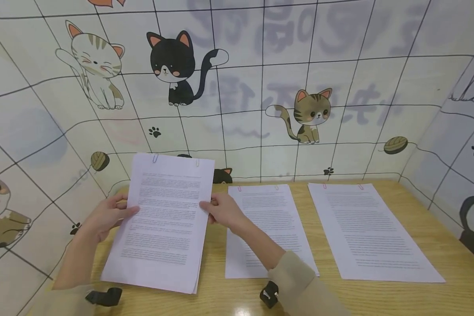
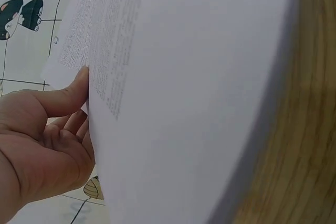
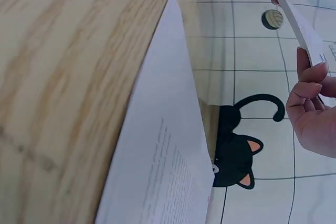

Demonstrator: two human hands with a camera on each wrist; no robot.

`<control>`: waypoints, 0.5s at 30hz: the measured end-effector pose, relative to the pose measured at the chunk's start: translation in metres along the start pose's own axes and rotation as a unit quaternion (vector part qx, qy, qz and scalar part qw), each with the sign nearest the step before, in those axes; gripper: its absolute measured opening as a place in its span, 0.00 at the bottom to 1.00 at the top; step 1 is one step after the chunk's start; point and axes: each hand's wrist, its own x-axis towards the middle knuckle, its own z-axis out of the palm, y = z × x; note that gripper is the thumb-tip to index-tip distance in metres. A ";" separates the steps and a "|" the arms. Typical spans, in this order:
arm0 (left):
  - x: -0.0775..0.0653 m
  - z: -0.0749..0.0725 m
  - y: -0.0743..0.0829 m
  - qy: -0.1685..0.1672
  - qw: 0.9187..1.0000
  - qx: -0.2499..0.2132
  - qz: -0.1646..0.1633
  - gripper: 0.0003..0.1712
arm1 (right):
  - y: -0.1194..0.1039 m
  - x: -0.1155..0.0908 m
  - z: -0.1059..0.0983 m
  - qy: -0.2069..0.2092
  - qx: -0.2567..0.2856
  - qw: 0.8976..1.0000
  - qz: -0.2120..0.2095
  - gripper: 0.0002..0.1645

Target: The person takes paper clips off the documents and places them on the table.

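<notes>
A stack of printed paper tilts up off the table at the left, its upper end raised toward the wall. A blue paper clip and a pale yellowish paper clip sit on its top edge. My left hand grips the left edge, thumb on the front and fingers behind. On the right edge, my right hand pinches the stack the same way. The left wrist view shows the left thumb against the sheet. Partly under my right forearm lies a second clipped printed sheet.
Farther right on the wooden table lies another printed sheet with two reddish clips at its top. A cloth wall with a grid and cartoon cats rises behind the table and along both sides.
</notes>
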 end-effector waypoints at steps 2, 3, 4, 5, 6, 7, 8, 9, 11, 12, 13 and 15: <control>-0.001 0.004 0.006 -0.005 1.000 -0.009 0.011 0.33 | 0.000 -0.004 -0.008 0.001 0.003 1.000 -0.008 0.15; -0.001 0.006 0.009 -0.008 1.000 -0.010 0.017 0.33 | -0.001 -0.006 -0.013 0.004 0.005 1.000 -0.011 0.15; -0.002 0.009 0.013 -0.011 1.000 -0.012 0.024 0.32 | -0.001 -0.008 -0.017 0.007 0.007 1.000 -0.013 0.15; -0.003 0.012 0.017 -0.014 0.999 -0.015 0.029 0.32 | -0.001 -0.010 -0.022 0.012 0.006 1.000 -0.013 0.15; -0.004 0.015 0.021 -0.016 0.999 -0.014 0.035 0.31 | -0.001 -0.012 -0.026 0.017 0.006 1.000 -0.013 0.15; -0.005 0.018 0.024 -0.017 0.999 -0.016 0.039 0.30 | -0.001 -0.013 -0.030 0.023 0.004 1.000 -0.012 0.14; -0.006 0.021 0.028 -0.019 0.999 -0.015 0.044 0.30 | -0.001 -0.015 -0.034 0.029 0.002 1.000 -0.012 0.14; -0.007 0.024 0.030 -0.021 0.999 -0.015 0.047 0.29 | -0.001 -0.017 -0.038 0.035 0.001 0.999 -0.010 0.13; -0.009 0.030 0.035 -0.027 0.998 -0.019 0.049 0.28 | 0.000 -0.021 -0.044 0.048 -0.003 0.999 -0.006 0.12; -0.009 0.033 0.037 -0.032 0.998 -0.021 0.053 0.27 | 0.001 -0.023 -0.047 0.055 -0.005 0.998 -0.004 0.12; -0.010 0.036 0.039 -0.035 0.998 -0.025 0.052 0.27 | 0.001 -0.025 -0.051 0.061 -0.007 0.998 -0.001 0.12; -0.011 0.043 0.043 -0.044 0.997 -0.028 0.054 0.26 | 0.003 -0.028 -0.057 0.074 -0.012 0.997 0.003 0.12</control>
